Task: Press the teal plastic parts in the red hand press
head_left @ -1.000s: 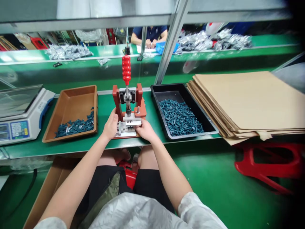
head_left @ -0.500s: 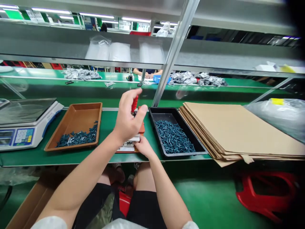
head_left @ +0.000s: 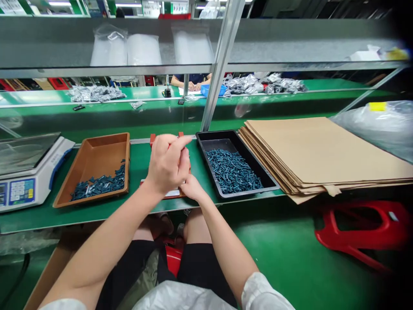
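Note:
My left hand (head_left: 167, 164) is closed in a grip above the small red hand press (head_left: 152, 139), and it covers the press's red handle and most of its frame. My right hand (head_left: 192, 189) rests low at the front of the press base (head_left: 171, 194). The left hand hides its fingers. Left of the press, a brown tray (head_left: 97, 144) holds a small heap of dark blue parts (head_left: 98, 185). Right of it stands a black tray (head_left: 206, 137) with many of the same blue parts (head_left: 230, 170).
A weighing scale (head_left: 26, 172) stands at the far left. A stack of cardboard sheets (head_left: 322, 150) lies to the right, with a plastic bag (head_left: 380, 125) behind it. A metal post (head_left: 219, 64) rises behind the press. A red stool (head_left: 361, 228) stands on the floor. Another person's hands (head_left: 190, 82) work at the far bench.
My left hand left the press base, rose to the red handle, gripped it and brought it down towards me. My right hand stayed at the base. The view shifted upward.

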The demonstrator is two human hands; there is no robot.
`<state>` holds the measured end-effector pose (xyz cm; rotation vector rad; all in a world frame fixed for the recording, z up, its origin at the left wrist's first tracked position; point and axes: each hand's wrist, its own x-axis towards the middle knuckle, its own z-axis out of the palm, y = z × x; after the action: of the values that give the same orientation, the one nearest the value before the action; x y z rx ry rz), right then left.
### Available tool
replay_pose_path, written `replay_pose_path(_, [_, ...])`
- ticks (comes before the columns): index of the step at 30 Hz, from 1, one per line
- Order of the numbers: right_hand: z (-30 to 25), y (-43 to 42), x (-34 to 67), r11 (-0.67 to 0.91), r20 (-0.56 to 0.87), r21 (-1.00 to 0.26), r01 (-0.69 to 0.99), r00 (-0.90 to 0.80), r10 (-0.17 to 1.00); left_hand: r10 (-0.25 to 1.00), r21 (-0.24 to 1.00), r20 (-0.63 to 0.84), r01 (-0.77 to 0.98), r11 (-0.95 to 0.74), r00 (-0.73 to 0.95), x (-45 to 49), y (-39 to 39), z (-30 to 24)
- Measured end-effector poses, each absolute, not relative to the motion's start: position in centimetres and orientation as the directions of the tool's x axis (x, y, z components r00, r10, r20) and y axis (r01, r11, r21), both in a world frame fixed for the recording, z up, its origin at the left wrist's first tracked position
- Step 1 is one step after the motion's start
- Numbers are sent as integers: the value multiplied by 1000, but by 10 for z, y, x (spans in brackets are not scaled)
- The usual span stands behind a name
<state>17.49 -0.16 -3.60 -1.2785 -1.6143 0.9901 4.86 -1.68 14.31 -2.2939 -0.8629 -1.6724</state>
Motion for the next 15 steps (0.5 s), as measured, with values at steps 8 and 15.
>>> replay_pose_path(8, [-45,-6,173,190,171,-900,392,-81,982,527,316,803,552,-772,278,42,56,176])
replay_pose_path(15, [-48,-16,167,409,411,-839,358,-77,909,651,431,752,671,-604,103,-17,5,82])
